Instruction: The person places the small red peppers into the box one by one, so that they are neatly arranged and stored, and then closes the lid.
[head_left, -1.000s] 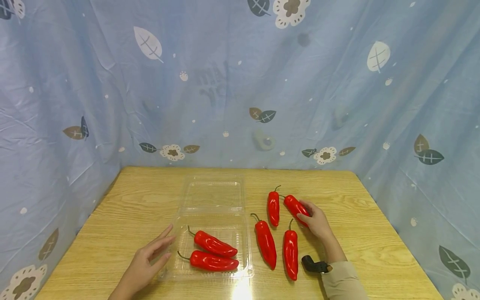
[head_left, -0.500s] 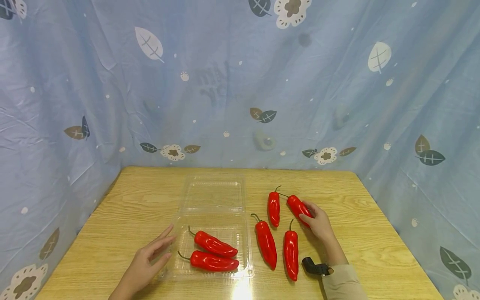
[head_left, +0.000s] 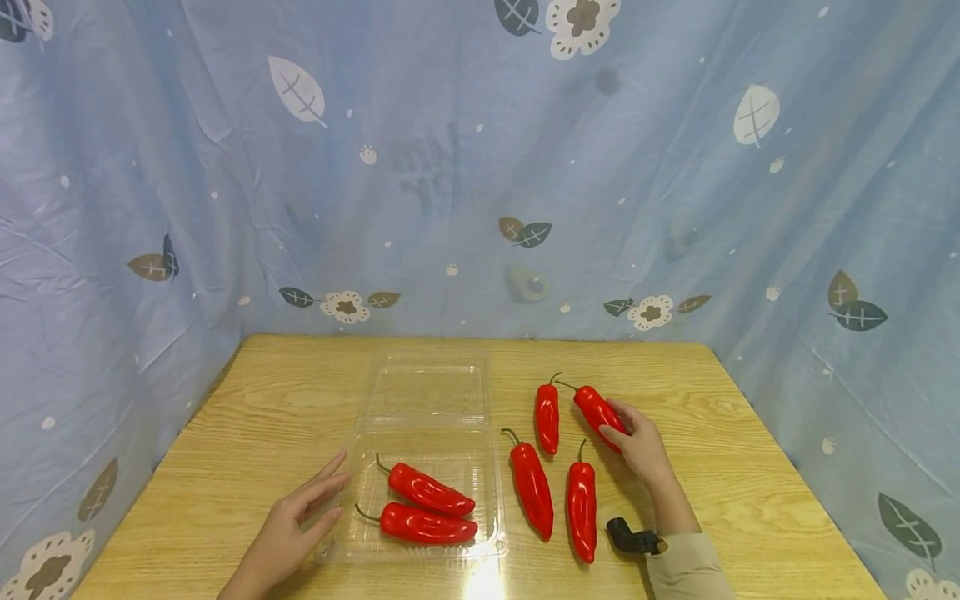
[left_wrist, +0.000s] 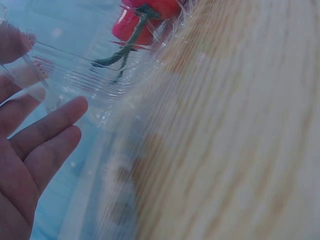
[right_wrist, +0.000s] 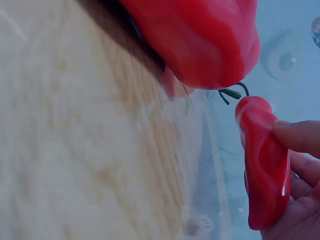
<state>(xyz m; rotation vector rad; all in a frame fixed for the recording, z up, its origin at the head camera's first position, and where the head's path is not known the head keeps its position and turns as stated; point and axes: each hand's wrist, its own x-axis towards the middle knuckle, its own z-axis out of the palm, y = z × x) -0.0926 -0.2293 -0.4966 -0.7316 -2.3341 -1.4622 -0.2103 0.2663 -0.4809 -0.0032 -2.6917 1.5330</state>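
Note:
My right hand (head_left: 640,442) grips the lower end of a red chili pepper (head_left: 594,411) at the back right, thumb on one side and fingers on the other. In the right wrist view that held pepper (right_wrist: 265,165) shows its green stem pointing away. Beside the left wall of a clear plastic clamshell box (head_left: 352,475) is my left hand (head_left: 288,525), fingers extended. Two red peppers (head_left: 423,523) lie side by side in the box's base, stems to the left. The left wrist view shows fingertips (left_wrist: 75,107) right at the box's clear wall.
The box's lid (head_left: 427,392) lies folded back, away from me. Between box and right hand are three more peppers: one upper (head_left: 547,419), one lower left (head_left: 532,492), one lower right (head_left: 581,510). A black wrist camera (head_left: 630,537) sits by the right sleeve. A patterned blue curtain (head_left: 450,167) surrounds the table.
The held pepper and my right hand have shifted slightly to the right. My left hand and the peppers in the box have stayed put.

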